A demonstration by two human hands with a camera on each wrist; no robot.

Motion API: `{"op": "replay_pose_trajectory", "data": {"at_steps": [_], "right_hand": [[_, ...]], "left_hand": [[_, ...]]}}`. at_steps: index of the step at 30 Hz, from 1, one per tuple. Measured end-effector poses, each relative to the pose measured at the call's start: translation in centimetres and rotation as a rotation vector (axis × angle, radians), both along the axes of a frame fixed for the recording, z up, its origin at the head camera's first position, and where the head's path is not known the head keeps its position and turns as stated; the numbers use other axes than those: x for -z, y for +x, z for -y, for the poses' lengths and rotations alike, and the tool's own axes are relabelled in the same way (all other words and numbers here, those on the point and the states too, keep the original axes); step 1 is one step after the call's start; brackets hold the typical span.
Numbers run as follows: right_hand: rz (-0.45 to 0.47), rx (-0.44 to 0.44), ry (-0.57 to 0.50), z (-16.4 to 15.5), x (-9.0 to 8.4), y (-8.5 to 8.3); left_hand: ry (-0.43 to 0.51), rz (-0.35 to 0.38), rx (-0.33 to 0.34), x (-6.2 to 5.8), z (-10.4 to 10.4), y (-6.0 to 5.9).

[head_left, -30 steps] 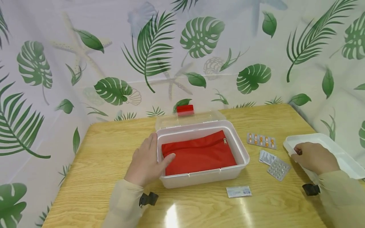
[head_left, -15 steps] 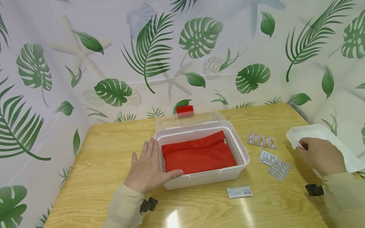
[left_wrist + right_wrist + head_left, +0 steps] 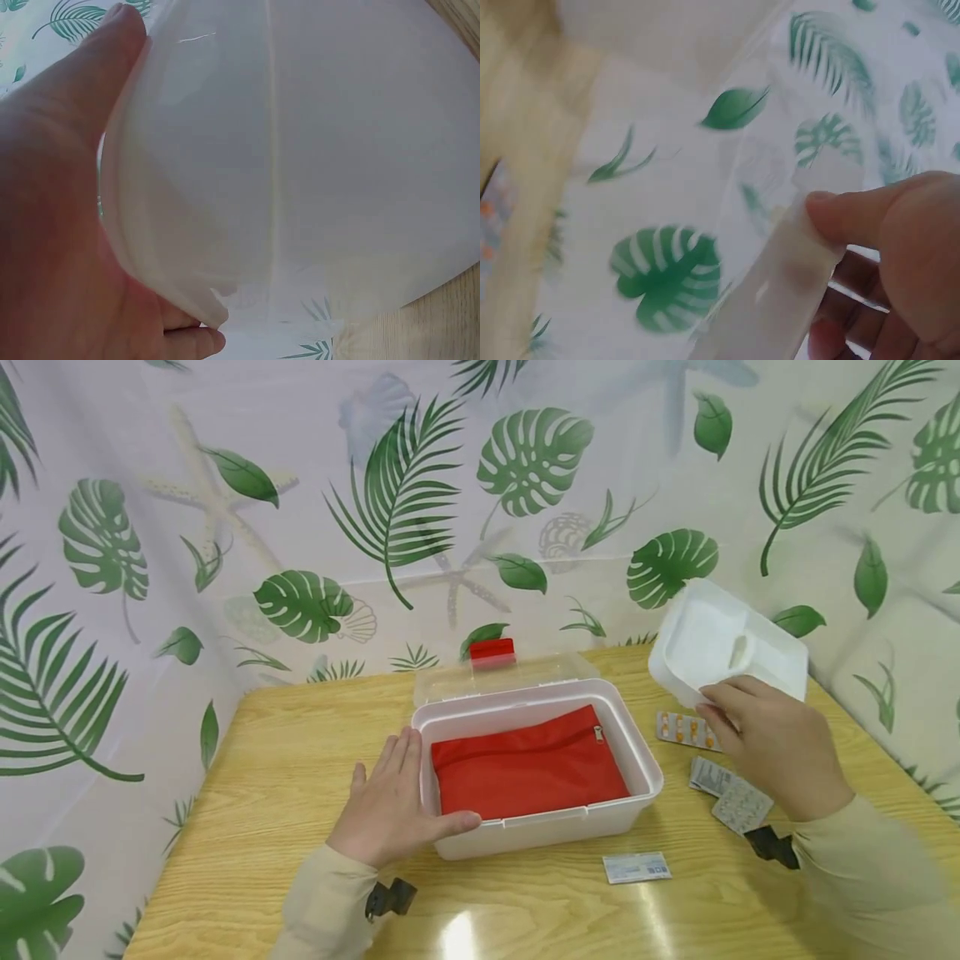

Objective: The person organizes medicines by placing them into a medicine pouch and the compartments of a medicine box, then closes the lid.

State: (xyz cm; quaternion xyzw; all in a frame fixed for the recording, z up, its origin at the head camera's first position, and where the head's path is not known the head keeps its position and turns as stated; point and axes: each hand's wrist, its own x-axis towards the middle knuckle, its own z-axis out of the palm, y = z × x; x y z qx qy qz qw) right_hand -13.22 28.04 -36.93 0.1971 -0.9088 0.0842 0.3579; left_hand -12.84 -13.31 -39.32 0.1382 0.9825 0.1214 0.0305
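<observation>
My left hand (image 3: 386, 802) rests against the left end of a white plastic storage box (image 3: 641, 768), fingers straight along its side and thumb over the front rim. In the left wrist view the box wall (image 3: 300, 187) fills most of the picture. A red zippered pouch (image 3: 532, 768) lies inside the box. Off to the right, my right hand (image 3: 780, 743) pinches the near edge of a white divided tray (image 3: 705, 643), held tilted above the table. The right wrist view has the thumb on one face of the tray (image 3: 772, 300) and the fingers behind it.
Behind the box its clear lid (image 3: 540, 670) hangs open, with a red latch (image 3: 492, 652). Under the tray lies an orange-and-white capsule blister (image 3: 682, 727). Closer in are a silver blister pack (image 3: 742, 806), a printed packet (image 3: 708, 774) and a flat packet (image 3: 637, 867).
My right hand has lifted the tray from the table's right side and brought it left and up, tilting it. My left thumb has moved from inside the box to its front rim.
</observation>
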Motion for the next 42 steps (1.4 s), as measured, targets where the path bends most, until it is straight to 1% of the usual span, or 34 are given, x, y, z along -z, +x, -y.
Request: {"op": "replay_pose_trajectory", "data": {"at_steps": [1, 2, 5, 9, 12, 15, 18, 21, 24, 26, 27, 28, 30, 32, 34, 35, 37, 38, 42], "right_hand": [[-0.040, -0.052, 0.001, 0.9, -0.4, -0.1], [-0.059, -0.098, 0.003, 1.8, -0.7, -0.2], [-0.085, -0.233, 0.014, 4.5, -1.4, -0.4], [-0.069, -0.388, 0.027, 7.7, -1.6, -0.6], [-0.022, -0.471, 0.036, 9.7, -1.5, -0.7], [0.025, -0.522, 0.054, 11.5, -1.1, -0.8], [0.045, -0.570, 0.064, 13.0, -0.7, -0.7], [0.053, -0.592, 0.056, 14.3, -0.4, -0.6], [0.045, -0.613, 0.029, 15.3, -0.1, -0.6], [0.034, -0.626, 0.017, 15.8, 0.1, -0.6], [0.032, -0.629, 0.013, 15.9, 0.2, -0.7], [0.035, -0.628, 0.013, 16.0, 0.3, -0.6], [0.040, -0.622, 0.026, 16.2, 0.3, -0.5], [0.037, -0.627, 0.042, 16.5, 0.3, -0.4], [0.029, -0.635, 0.055, 16.7, 0.4, -0.3], [0.024, -0.638, 0.062, 16.8, 0.4, -0.3], [0.018, -0.640, 0.070, 17.0, 0.4, -0.2], [0.018, -0.639, 0.071, 17.1, 0.4, -0.2], [0.033, -0.630, 0.073, 17.3, 0.6, -0.1]], "left_hand": [[0.006, -0.003, 0.003, 0.0, 0.0, -0.1], [0.008, -0.004, 0.006, -0.1, 0.1, -0.1], [0.014, -0.009, 0.015, 0.0, 0.1, -0.2], [0.018, -0.009, 0.017, 0.0, 0.2, -0.3], [0.029, -0.012, 0.014, 0.0, 0.2, -0.2], [0.041, -0.021, 0.016, 0.1, 0.2, -0.2], [0.037, -0.033, 0.021, 0.1, 0.3, -0.3], [0.025, -0.038, 0.020, 0.2, 0.3, -0.4], [0.012, -0.036, 0.029, -0.1, 0.5, -0.5], [0.038, -0.053, 0.052, -0.4, 0.7, -0.6], [0.069, -0.074, 0.063, -0.6, 0.8, -0.7], [0.125, -0.102, 0.074, -0.8, 0.9, -0.7], [0.284, -0.173, 0.091, -1.1, 1.0, -0.8], [0.468, -0.250, 0.102, -1.2, 0.8, -0.9], [0.635, -0.312, 0.099, -1.3, 0.3, -0.9], [0.695, -0.329, 0.089, -1.3, 0.0, -0.9], [0.787, -0.340, 0.061, -1.2, -0.5, -0.8], [0.831, -0.332, 0.047, -1.2, -0.8, -0.8], [0.959, -0.266, -0.015, -1.3, -1.4, -0.6]]}}
